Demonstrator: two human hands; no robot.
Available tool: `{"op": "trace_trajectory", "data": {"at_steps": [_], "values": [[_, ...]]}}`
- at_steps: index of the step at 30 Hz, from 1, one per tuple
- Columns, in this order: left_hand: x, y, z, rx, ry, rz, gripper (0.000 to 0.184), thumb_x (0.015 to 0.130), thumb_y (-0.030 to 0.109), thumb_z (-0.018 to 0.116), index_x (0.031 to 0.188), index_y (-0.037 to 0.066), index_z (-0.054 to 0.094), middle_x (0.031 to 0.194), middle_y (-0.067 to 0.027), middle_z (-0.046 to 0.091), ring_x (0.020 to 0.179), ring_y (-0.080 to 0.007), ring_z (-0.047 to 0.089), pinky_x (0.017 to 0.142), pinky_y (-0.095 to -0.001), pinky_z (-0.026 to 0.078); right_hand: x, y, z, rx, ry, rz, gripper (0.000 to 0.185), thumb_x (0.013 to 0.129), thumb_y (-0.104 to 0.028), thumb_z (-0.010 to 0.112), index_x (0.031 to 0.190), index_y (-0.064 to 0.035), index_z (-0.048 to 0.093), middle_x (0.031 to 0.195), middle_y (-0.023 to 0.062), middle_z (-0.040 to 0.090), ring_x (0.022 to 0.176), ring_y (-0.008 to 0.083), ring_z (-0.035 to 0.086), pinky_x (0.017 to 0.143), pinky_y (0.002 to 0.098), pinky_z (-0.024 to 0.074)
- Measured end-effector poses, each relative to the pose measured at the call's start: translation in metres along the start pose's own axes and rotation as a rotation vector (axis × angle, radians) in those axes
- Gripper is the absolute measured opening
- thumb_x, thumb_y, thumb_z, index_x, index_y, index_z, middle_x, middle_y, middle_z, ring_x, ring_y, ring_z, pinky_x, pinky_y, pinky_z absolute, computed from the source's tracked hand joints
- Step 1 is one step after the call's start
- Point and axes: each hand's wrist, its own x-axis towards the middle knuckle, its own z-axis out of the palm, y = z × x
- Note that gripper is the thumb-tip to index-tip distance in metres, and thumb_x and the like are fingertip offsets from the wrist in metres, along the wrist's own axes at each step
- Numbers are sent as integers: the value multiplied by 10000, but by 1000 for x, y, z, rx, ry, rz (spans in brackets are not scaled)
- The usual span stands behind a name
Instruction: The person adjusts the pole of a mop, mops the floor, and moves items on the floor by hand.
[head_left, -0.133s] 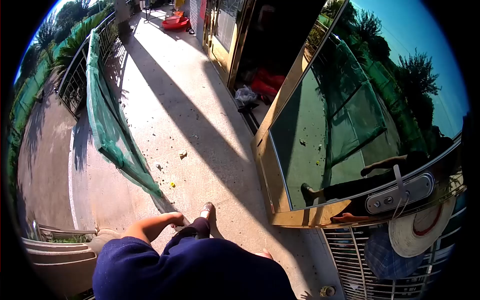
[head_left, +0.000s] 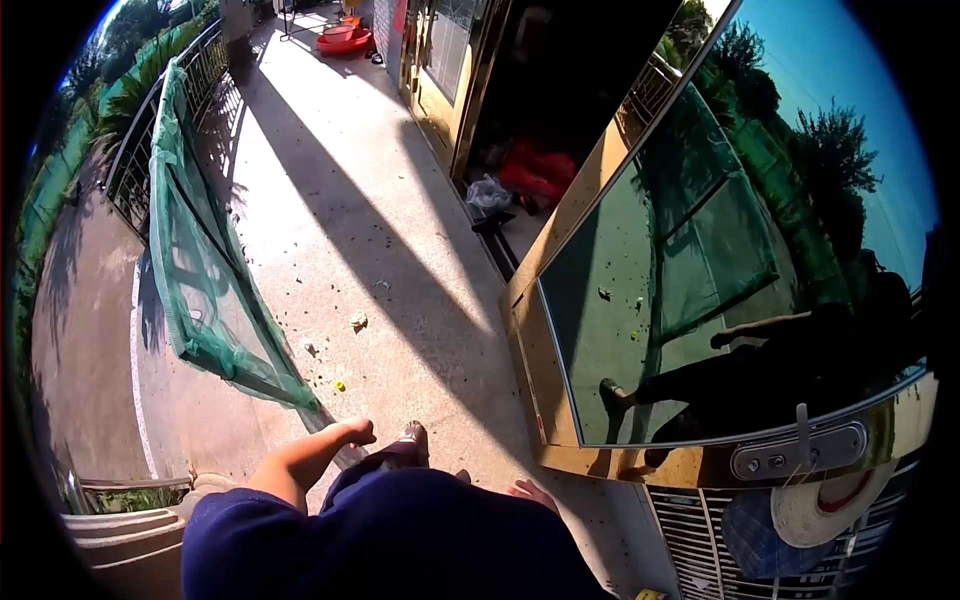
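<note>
My left hand (head_left: 352, 432) hangs low in front of my dark blue shirt (head_left: 400, 535), its fingers loosely curled with nothing visible in them. Just beyond it ends a long barrier of green netting (head_left: 215, 330) on a frame, whose lower edge runs down toward the hand; in this view they overlap, and I see no grip on it. At the right of my body, my right hand (head_left: 530, 493) shows only in part, fingers stretched out and apart, holding nothing visible. One shoe (head_left: 412, 437) stands forward on the concrete floor (head_left: 440, 380).
At right is a mirrored door (head_left: 690, 290) with a lock plate (head_left: 800, 460). A straw hat (head_left: 830, 505) hangs by metal bars (head_left: 690, 520). Dry leaves (head_left: 359, 321) and a yellow bit (head_left: 340, 386) lie ahead. Far off sits a red basin (head_left: 344, 40).
The view has shifted slightly, with the netting moving left and down. My left hand is a little higher and farther out, and more of my right hand shows.
</note>
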Motion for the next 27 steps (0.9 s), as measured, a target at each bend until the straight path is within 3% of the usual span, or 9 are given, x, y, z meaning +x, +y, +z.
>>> {"op": "trace_trajectory", "data": {"at_steps": [3,4,6,12,13,15,17,21,27], "values": [[21,-32,-89,352,159,367,272,691,244,441,585,29,570,542,-92,576,529,-209,576,523,-319,454,150,104,-67,149,231,718,339,820,-277,423,1013,-7,493,959,160,552,918,270,519,719,357,426],[-6,-7,-120,-359,249,21,265,689,243,446,593,29,571,543,-89,576,518,-210,569,516,-322,450,188,149,-107,-595,165,680,361,809,-278,432,1033,-1,490,958,165,553,918,293,517,726,380,425],[-4,6,-165,-353,336,50,268,690,247,449,595,26,568,539,-87,574,511,-207,568,514,-320,450,224,144,-126,-1457,98,605,362,782,-262,455,1011,14,502,923,170,558,884,309,526,716,394,429],[59,3,-260,-498,338,-12,287,695,242,451,548,21,561,546,-85,580,504,-183,576,534,-294,458,359,-32,0,-1095,141,511,244,692,-162,543,759,69,589,721,173,591,681,265,589,613,346,455],[75,-5,-268,-435,256,-21,286,696,237,447,545,24,564,552,-91,582,508,-184,578,540,-294,459,375,-53,18,-1038,-143,37,214,684,-116,520,728,83,581,611,154,581,573,251,585,525,338,441],[104,-18,-289,-279,134,-53,287,693,237,443,542,30,571,553,-100,583,519,-184,581,554,-300,460,419,-131,96,-787,-37,335,189,726,-176,534,698,-1,600,641,115,578,648,229,586,556,340,443],[111,-20,-320,-142,238,-107,295,692,255,449,547,31,573,548,-107,580,519,-187,581,562,-313,460,544,-99,109,-1049,-506,-254,265,715,-188,552,930,-35,575,609,123,565,636,212,587,486,325,444],[107,-16,-417,-515,342,-175,287,718,258,469,605,19,580,565,-109,582,496,-188,575,551,-315,463,578,-293,218,-961,-558,62,729,663,-203,597,1276,-140,207,770,132,567,609,189,566,417,293,443],[165,-21,-517,-958,506,-145,202,737,204,514,772,8,549,586,-96,574,475,-188,567,407,-291,429,723,-410,302,-978,-315,-130,567,664,-190,557,1194,-125,367,810,127,574,533,211,551,413,309,451]]}}
